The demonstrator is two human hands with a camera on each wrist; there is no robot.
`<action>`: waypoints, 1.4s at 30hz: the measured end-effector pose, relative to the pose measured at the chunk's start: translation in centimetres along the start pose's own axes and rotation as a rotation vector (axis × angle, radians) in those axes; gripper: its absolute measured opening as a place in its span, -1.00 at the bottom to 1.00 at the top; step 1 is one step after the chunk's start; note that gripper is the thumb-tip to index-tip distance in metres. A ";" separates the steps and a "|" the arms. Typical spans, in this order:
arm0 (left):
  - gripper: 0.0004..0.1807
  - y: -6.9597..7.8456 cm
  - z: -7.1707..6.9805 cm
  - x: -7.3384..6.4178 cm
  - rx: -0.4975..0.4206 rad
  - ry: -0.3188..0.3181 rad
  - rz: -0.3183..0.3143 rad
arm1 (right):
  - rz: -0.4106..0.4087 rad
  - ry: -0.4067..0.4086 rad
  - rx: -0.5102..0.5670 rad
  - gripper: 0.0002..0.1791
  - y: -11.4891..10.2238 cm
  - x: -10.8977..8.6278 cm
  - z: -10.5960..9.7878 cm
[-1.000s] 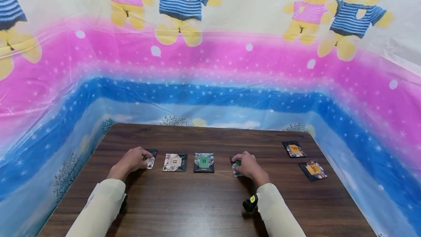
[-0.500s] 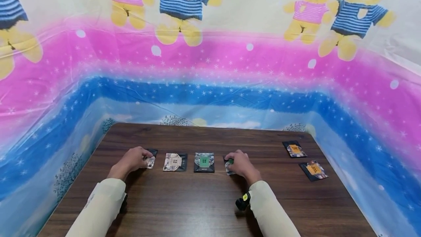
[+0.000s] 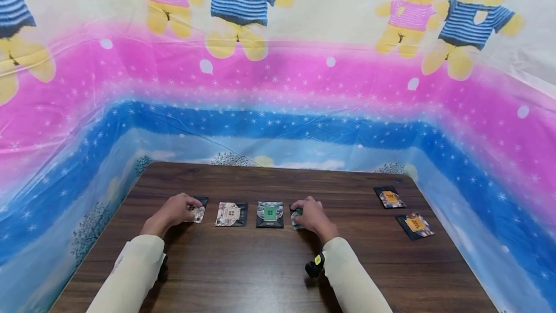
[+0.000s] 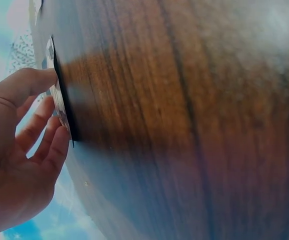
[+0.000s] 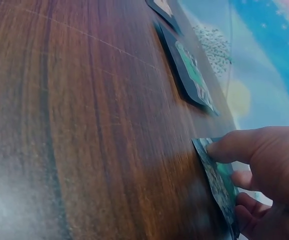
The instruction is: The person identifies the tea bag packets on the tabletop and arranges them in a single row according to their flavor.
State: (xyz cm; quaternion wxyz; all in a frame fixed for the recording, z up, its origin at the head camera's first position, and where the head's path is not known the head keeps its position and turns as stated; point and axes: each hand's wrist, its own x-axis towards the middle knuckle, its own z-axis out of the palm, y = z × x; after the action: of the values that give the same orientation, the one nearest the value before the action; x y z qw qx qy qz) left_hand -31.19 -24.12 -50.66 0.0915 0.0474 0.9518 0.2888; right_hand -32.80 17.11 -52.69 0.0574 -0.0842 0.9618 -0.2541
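Observation:
At the left of a row of small flat sachets, my left hand [image 3: 174,211] holds a black-and-pale sachet [image 3: 199,213] by thumb and fingertips. The left wrist view has this sachet [image 4: 59,95] close over the tabletop, the fingers bent against its printed face. My right hand [image 3: 312,215] grips a green-labelled sachet [image 3: 295,221] at the row's right end. In the right wrist view its thumb lies on a corner of that sachet [image 5: 215,175], the other fingers curled at the far side; the hand hides much of the label. Between the hands lie a cream-labelled sachet [image 3: 231,214] and another green-labelled sachet [image 3: 270,213].
Two orange-labelled sachets, one farther back [image 3: 389,197] and one nearer [image 3: 415,226], lie at the right side of the brown wooden table [image 3: 243,264]. Behind the table hangs a printed bear curtain [image 3: 278,81]. A black wrist camera [image 3: 314,266] sits on the right wrist.
My right hand has slid its green-labelled sachet leftward, close beside the other green one. The left hand and the remaining sachets have stayed in place.

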 end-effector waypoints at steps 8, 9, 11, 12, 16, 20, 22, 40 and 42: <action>-0.56 -0.2 0.0 0.5 -0.055 -0.025 -0.056 | -0.029 0.033 -0.004 -0.68 0.5 0.0 -0.8; -0.56 -0.2 0.0 0.5 -0.058 -0.027 -0.062 | -0.030 0.050 0.000 -0.68 0.8 0.1 -1.2; -0.56 -0.1 0.0 0.5 -0.058 -0.029 -0.062 | -0.036 0.092 0.001 -0.67 1.7 0.2 -2.0; -0.55 -0.1 -0.1 0.5 -0.055 -0.026 -0.061 | -0.032 0.110 0.002 -0.67 2.2 0.2 -2.6; -0.55 0.0 -0.2 0.4 -0.040 -0.009 -0.047 | -0.011 0.156 -0.034 -0.66 5.0 0.2 -4.8; -0.56 0.1 -0.2 0.3 -0.016 0.001 -0.040 | 0.031 0.140 -0.078 -0.66 8.0 -0.3 -7.2; -0.57 0.2 -0.2 0.3 -0.015 0.000 -0.044 | 0.052 0.125 -0.101 -0.68 9.5 -0.7 -8.3; -0.56 0.1 0.1 0.5 -0.032 -0.012 -0.089 | 0.120 0.097 -0.251 -0.72 20.0 -5.8 -14.3; -0.56 0.2 0.1 0.5 -0.034 -0.009 -0.087 | 0.146 0.078 -0.263 -0.73 20.7 -6.2 -15.0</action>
State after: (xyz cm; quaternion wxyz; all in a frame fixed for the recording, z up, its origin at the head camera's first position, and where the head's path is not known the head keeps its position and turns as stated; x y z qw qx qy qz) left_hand -31.63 -23.83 -50.74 0.1090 0.0059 0.9475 0.3005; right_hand -31.75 43.24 -49.65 0.0270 -0.0108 0.9918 -0.1244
